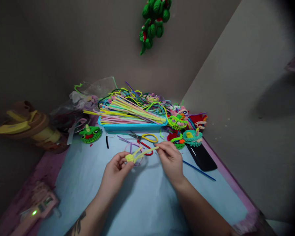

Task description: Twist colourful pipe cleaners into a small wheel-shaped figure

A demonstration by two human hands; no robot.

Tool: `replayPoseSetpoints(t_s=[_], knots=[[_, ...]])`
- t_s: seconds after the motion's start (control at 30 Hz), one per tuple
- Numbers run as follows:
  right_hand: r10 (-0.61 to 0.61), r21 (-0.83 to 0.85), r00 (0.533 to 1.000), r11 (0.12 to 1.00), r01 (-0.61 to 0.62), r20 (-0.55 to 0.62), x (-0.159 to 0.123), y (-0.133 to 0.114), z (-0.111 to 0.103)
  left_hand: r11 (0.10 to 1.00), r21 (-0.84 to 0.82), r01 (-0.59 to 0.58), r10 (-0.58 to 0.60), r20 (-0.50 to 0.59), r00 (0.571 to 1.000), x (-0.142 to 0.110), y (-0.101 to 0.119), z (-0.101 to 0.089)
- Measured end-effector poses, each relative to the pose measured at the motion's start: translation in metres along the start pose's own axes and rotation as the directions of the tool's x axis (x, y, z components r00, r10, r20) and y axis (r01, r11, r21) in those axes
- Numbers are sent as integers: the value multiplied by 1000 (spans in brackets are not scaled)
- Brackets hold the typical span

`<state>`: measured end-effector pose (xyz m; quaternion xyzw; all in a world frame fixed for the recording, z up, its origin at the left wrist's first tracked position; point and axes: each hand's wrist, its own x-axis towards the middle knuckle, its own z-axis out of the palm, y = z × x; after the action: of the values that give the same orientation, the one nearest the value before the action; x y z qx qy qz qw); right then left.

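Note:
My left hand (117, 165) pinches a small coiled piece of yellow pipe cleaner (129, 158) between thumb and fingers. Several loose yellow strands stick out of it toward the right. At the end of the longest strand, the fingers of my right hand (170, 159) are closed on the tip. Just behind the strands lie scissors (140, 137) with one yellow and one red handle loop. Some lilac pipe cleaner (124, 140) rests on the blue table cover near them, partly hidden behind the yellow piece.
A blue tray (132, 127) heaped with pipe cleaners stands at the back. A green fuzzy figure (90, 134) sits left; more figures (192, 137) are at right beside a black phone (202, 157). A blue pipe cleaner (199, 170) and a pink glue gun (40, 206) flank my arms.

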<state>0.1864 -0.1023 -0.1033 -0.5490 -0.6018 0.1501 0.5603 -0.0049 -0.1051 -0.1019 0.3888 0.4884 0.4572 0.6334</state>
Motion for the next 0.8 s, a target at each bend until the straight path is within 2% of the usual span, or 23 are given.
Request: replayPoseSetpoints(t_s=[0.1,0.27,0.43,0.57,0.7,0.8], knots=[[44,92,999,995,-45,19,-3,-3,1,999,49,11,-10,-12,1000,2,-3,0],[8,228,995,973,-31,100,-10,-8,4,990,141,9,-12,18,1000,2,-3,1],[17,319,993,946,-55,120,-13,-12,6,974,227,-10,-7,72,997,0,-4,1],[178,414,965,877,-244,193,-11,-8,10,950,305,-63,31,108,994,-2,-4,2],[386,479,886,746,-463,256,-10,-5,15,912,398,-103,69,98,993,-7,-1,5],[436,481,849,700,-529,299,-10,-7,18,899,422,-119,85,98,992,-9,2,6]])
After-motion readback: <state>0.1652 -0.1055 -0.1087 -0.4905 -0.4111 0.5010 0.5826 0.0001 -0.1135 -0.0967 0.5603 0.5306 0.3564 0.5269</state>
